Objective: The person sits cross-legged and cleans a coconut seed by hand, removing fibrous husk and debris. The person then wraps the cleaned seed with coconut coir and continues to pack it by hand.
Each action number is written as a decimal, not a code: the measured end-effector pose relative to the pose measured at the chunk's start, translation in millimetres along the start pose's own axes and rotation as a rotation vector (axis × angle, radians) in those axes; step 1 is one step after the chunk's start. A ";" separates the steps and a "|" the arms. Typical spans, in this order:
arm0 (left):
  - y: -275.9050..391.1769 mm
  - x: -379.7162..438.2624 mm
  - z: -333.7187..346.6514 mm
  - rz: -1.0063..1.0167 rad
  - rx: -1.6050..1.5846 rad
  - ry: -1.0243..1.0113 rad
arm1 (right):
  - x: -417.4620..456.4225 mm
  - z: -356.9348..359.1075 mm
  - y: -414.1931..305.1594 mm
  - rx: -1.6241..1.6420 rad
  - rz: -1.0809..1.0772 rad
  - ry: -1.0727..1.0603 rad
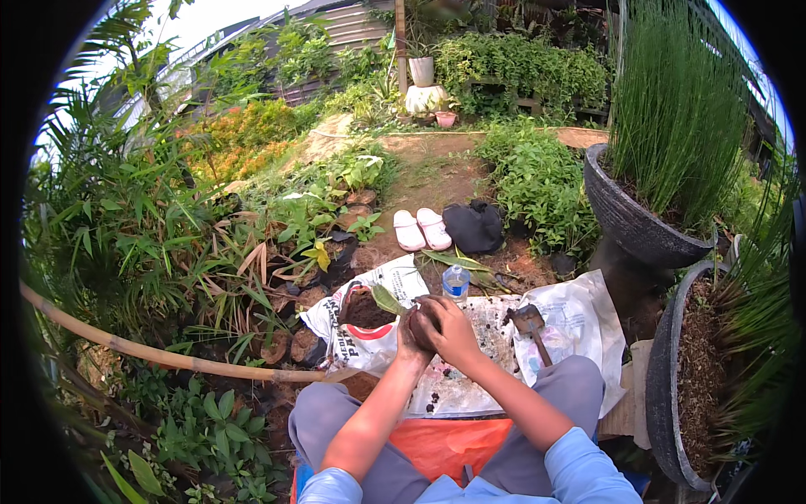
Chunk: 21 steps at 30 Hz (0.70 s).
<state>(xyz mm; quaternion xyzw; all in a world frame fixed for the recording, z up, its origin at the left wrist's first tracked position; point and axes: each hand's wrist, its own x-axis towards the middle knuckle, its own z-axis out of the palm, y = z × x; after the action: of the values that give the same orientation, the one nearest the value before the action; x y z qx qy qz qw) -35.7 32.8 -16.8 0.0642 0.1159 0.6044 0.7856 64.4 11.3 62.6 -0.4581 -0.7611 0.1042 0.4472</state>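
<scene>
Both of my hands are cupped round a dark, soil-filled plant pot or bag point(423, 329), mostly hidden by the fingers. My left hand point(408, 340) supports it from the left and below, while my right hand point(450, 324) wraps its right side. A broad green leaf cutting point(385, 299) sticks out at the upper left of it. Just left of the hands lies an open white sack point(371, 353) with dark soil point(366, 310) inside. A small trowel point(529, 320) with a soiled blade rests on white sacking point(567, 315) to the right. Beyond the hands stands a clear plastic bottle point(456, 283).
Pale clogs point(420, 230) and a black bag point(473, 227) lie farther out on the soil, with cut leaves point(469, 261) nearer. Large black planters point(667, 378) stand at the right. A bamboo pole point(170, 356) crosses the left side, among dense plants. Orange cloth point(450, 441) lies between the knees.
</scene>
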 end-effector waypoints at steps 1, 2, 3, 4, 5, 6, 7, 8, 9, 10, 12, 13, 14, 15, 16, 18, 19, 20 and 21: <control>6.9 2.4 4.0 -0.002 -0.023 0.024 | 4.8 -2.3 -1.0 0.099 0.036 0.069; 13.9 1.9 7.0 0.004 -0.043 0.080 | 5.6 -8.7 -2.6 -0.003 0.004 0.087; 10.8 -4.1 17.0 0.015 -0.007 0.053 | 6.0 -9.7 -2.1 -0.046 -0.076 0.074; 5.9 -10.2 28.3 0.028 0.025 0.020 | 6.6 -9.4 -2.6 -0.093 -0.161 0.059; 1.0 -12.2 33.2 0.041 0.056 -0.013 | 5.5 -8.4 -3.1 -0.141 -0.245 0.042; -3.9 -10.9 23.3 0.035 0.097 0.009 | -3.1 -6.5 -2.2 -0.052 -0.161 -0.004; -0.5 -8.9 12.9 -0.006 0.051 -0.091 | -5.2 -1.7 0.7 0.010 -0.064 -0.102; -0.3 -3.8 4.7 0.001 0.029 -0.131 | -3.7 1.4 3.6 -0.022 -0.101 -0.074; 2.0 -2.5 6.6 0.009 0.010 -0.167 | 0.8 2.3 2.0 -0.049 -0.135 -0.045; 3.6 -2.3 8.4 -0.003 -0.004 -0.118 | 2.4 -1.7 0.9 -0.068 -0.151 0.018; 6.8 -5.0 15.6 -0.028 -0.032 -0.020 | 2.7 -12.9 -3.6 -0.106 -0.183 0.145; 6.2 -7.0 20.4 -0.013 0.014 -0.001 | 2.0 -11.1 -4.1 -0.132 -0.201 0.100; 3.4 -8.9 25.6 0.003 0.060 0.018 | 1.1 -8.0 -4.7 -0.157 -0.219 0.053; 1.0 -9.9 31.7 0.017 0.111 0.032 | 0.4 -6.2 -5.4 -0.183 -0.238 0.013; 0.9 -9.5 35.4 0.032 0.161 0.047 | -1.8 -3.5 0.2 -0.081 -0.132 -0.060; 10.0 -3.7 35.5 0.033 0.227 0.075 | 2.1 2.4 9.9 0.108 -0.036 0.095; 15.5 -2.4 36.0 0.037 0.259 0.093 | 4.6 3.9 11.7 0.205 0.011 0.167; 15.5 -2.0 37.2 0.119 0.270 0.086 | 5.2 3.2 13.6 0.453 0.214 0.242; 14.8 -2.5 40.0 0.140 0.208 0.052 | 13.7 5.4 23.1 0.726 0.326 0.299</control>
<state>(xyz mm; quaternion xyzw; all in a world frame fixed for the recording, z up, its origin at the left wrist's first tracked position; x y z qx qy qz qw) -39.8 35.9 25.6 0.1377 0.1934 0.6440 0.7273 71.7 36.4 54.4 -0.3956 -0.5192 0.3671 0.6627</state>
